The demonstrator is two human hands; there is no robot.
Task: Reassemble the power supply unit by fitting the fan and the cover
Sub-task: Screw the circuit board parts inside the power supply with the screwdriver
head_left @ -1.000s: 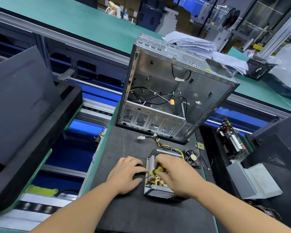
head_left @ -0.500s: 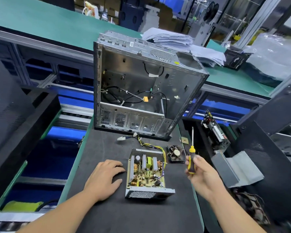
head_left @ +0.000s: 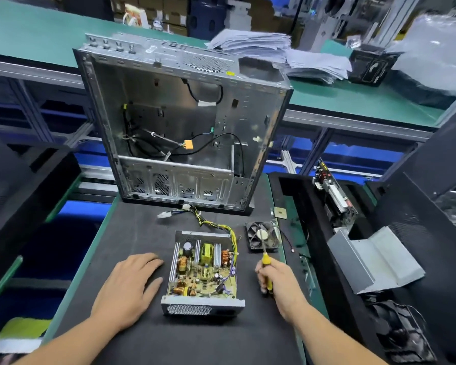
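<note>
The open power supply unit (head_left: pixel 202 272) lies on the black mat, its circuit board showing and its yellow and black wires trailing toward the far side. A black fan (head_left: pixel 262 236) lies flat just beyond its right corner. A grey bent metal cover (head_left: pixel 374 262) rests on the black stand at the right. My left hand (head_left: pixel 132 285) rests flat on the mat, left of the unit. My right hand (head_left: pixel 278 281) grips a yellow-handled screwdriver (head_left: pixel 266 267) right of the unit, shaft pointing at the fan.
An empty computer case (head_left: pixel 184 127) stands upright at the far end of the mat (head_left: pixel 132 233). Black foam trays flank the mat on both sides. A second dark fan (head_left: pixel 403 335) lies low at the right. Paper stacks (head_left: pixel 279 54) sit on the green bench behind.
My right hand lifted the screwdriver off the board, swung it out to the right, then lowered it beside the unit. My left hand stayed on the mat.
</note>
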